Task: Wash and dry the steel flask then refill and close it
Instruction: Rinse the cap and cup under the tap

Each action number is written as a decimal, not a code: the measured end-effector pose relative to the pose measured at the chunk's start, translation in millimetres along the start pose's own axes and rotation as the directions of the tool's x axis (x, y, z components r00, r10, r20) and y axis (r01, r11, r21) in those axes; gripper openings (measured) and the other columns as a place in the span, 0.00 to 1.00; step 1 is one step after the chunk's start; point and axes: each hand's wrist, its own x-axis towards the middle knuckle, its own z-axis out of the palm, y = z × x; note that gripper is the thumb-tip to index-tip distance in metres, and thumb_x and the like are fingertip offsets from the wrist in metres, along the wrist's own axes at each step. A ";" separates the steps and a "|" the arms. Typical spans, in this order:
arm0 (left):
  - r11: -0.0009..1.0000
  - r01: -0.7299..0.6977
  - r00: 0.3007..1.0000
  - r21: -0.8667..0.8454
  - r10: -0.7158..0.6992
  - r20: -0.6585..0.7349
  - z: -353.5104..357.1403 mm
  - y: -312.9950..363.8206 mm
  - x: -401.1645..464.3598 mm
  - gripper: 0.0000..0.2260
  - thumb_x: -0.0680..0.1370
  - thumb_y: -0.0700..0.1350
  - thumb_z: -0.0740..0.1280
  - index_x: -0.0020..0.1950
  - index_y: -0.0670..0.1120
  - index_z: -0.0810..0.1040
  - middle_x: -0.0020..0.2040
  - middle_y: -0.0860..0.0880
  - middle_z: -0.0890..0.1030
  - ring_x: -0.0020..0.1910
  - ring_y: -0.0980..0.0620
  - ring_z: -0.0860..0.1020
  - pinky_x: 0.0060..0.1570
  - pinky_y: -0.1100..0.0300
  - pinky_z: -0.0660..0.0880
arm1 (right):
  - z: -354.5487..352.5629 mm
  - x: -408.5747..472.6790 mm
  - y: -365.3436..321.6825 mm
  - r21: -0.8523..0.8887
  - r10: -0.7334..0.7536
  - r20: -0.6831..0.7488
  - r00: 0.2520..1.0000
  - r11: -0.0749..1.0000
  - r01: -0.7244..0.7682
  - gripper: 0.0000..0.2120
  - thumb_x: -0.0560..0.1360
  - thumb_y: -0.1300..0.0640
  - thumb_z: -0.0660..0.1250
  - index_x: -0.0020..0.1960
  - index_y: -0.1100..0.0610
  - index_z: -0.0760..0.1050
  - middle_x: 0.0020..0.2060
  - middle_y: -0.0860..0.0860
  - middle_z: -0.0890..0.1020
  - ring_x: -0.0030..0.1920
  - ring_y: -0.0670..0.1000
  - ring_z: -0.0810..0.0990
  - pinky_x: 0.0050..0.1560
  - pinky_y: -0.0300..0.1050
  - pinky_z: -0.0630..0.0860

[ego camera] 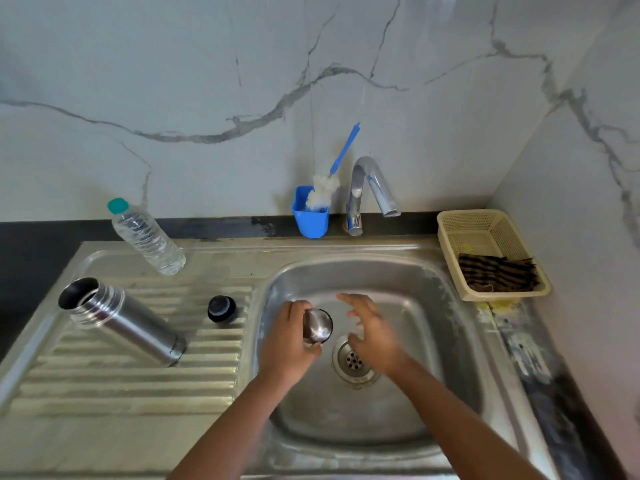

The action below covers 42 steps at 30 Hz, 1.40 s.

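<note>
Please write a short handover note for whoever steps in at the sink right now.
Left hand: grips the steel cup lid over the sink basin.
Right hand: open, fingers spread above the drain, holding nothing.
Steel flask: uncapped, on the ribbed drainboard; black stopper beside it.
Water bottle capped, behind the flask. Bottle brush in the blue holder; cloth in the basket.
Done: flask opened.
No water runs from the tap.
Left: washing, drying, refilling, closing.

We see a brushed steel flask [121, 320] and a glossy steel cup [317, 326], a dull, smeared metal sink [446, 306], a shiny chrome tap [370, 188], a clear ribbed plastic bottle [147, 239], a cream plastic mesh basket [485, 233] and veined glossy marble wall [173, 81].
</note>
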 end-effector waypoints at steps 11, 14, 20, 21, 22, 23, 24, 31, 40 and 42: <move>0.999 0.048 0.995 -0.022 -0.050 -0.082 -41.2 -30.9 -40.2 0.31 0.69 0.49 0.78 0.70 0.54 0.72 0.58 0.57 0.72 0.53 0.56 0.76 0.42 0.59 0.76 | 40.4 -14.0 -59.7 -0.249 -0.157 0.116 0.981 0.951 0.182 0.32 0.76 0.59 0.68 0.76 0.49 0.61 0.74 0.46 0.65 0.72 0.49 0.64 0.69 0.37 0.61; 0.990 0.115 0.981 -0.079 -0.125 -0.147 -62.7 -56.2 -43.5 0.32 0.67 0.46 0.80 0.69 0.51 0.74 0.56 0.54 0.74 0.51 0.51 0.78 0.46 0.52 0.78 | 58.8 -4.3 -83.3 -0.200 -0.185 0.182 0.966 0.955 0.221 0.33 0.76 0.59 0.69 0.77 0.49 0.60 0.74 0.48 0.67 0.73 0.50 0.65 0.71 0.42 0.62; 0.966 0.243 0.957 -0.087 -0.254 -0.143 -83.2 -97.9 -62.4 0.32 0.66 0.44 0.81 0.68 0.50 0.74 0.57 0.50 0.76 0.53 0.49 0.79 0.51 0.50 0.78 | 100.4 14.7 -117.4 -0.147 -0.174 0.321 0.931 0.962 0.231 0.32 0.73 0.66 0.67 0.75 0.53 0.66 0.70 0.52 0.74 0.67 0.55 0.73 0.66 0.48 0.71; 0.963 0.257 0.954 -0.082 -0.267 -0.134 -83.1 -103.5 -66.0 0.31 0.65 0.45 0.81 0.66 0.50 0.75 0.57 0.50 0.77 0.53 0.48 0.79 0.51 0.49 0.78 | 105.2 14.9 -120.1 -0.150 -0.163 0.344 0.925 0.963 0.225 0.31 0.74 0.67 0.66 0.75 0.53 0.66 0.69 0.53 0.74 0.67 0.56 0.73 0.66 0.49 0.71; 0.961 0.268 0.953 -0.075 -0.276 -0.126 -81.9 -106.2 -68.1 0.30 0.65 0.45 0.81 0.65 0.50 0.75 0.57 0.50 0.77 0.53 0.48 0.79 0.50 0.49 0.78 | 107.7 14.4 -121.0 -0.157 -0.157 0.357 0.921 0.962 0.225 0.31 0.74 0.68 0.65 0.75 0.54 0.65 0.69 0.54 0.75 0.67 0.56 0.74 0.66 0.49 0.71; 0.955 0.287 0.948 -0.072 -0.294 -0.121 -82.6 -112.5 -71.9 0.29 0.66 0.45 0.80 0.65 0.50 0.75 0.57 0.50 0.78 0.54 0.48 0.80 0.50 0.49 0.78 | 114.0 14.0 -124.2 -0.162 -0.153 0.374 0.915 0.960 0.227 0.31 0.74 0.68 0.64 0.75 0.54 0.65 0.69 0.54 0.75 0.67 0.56 0.74 0.65 0.48 0.72; 0.951 0.302 0.944 -0.073 -0.309 -0.118 -82.8 -115.9 -74.4 0.29 0.66 0.45 0.80 0.65 0.50 0.75 0.58 0.50 0.78 0.55 0.47 0.79 0.51 0.50 0.78 | 118.7 13.4 -124.7 -0.162 -0.148 0.382 0.912 0.961 0.223 0.31 0.74 0.69 0.64 0.75 0.54 0.66 0.68 0.54 0.75 0.67 0.56 0.74 0.65 0.48 0.72; 0.950 0.313 0.948 -0.020 -0.313 -0.058 -84.3 -125.3 -80.3 0.32 0.66 0.45 0.80 0.68 0.52 0.73 0.63 0.50 0.75 0.60 0.47 0.77 0.52 0.52 0.77 | 134.6 11.1 -114.8 -0.154 -0.128 0.401 0.907 0.967 0.204 0.32 0.73 0.68 0.64 0.75 0.52 0.66 0.68 0.52 0.76 0.65 0.55 0.75 0.64 0.49 0.73; 0.968 -0.049 0.966 0.246 0.108 -0.234 -78.2 -85.0 -74.2 0.25 0.69 0.46 0.79 0.63 0.47 0.77 0.56 0.47 0.75 0.54 0.45 0.76 0.49 0.49 0.80 | 109.6 -0.9 -91.2 -0.048 -0.146 0.266 0.953 0.985 0.164 0.25 0.75 0.65 0.67 0.71 0.53 0.70 0.65 0.51 0.75 0.60 0.51 0.77 0.60 0.41 0.73; 0.964 -0.122 0.953 0.236 0.180 -0.242 -70.1 -71.4 -65.2 0.21 0.69 0.42 0.79 0.59 0.47 0.78 0.53 0.47 0.74 0.51 0.46 0.74 0.47 0.49 0.79 | 94.8 -5.7 -81.1 -0.036 -0.141 0.194 0.971 0.988 0.150 0.24 0.75 0.66 0.67 0.69 0.53 0.72 0.62 0.50 0.77 0.58 0.50 0.78 0.56 0.35 0.72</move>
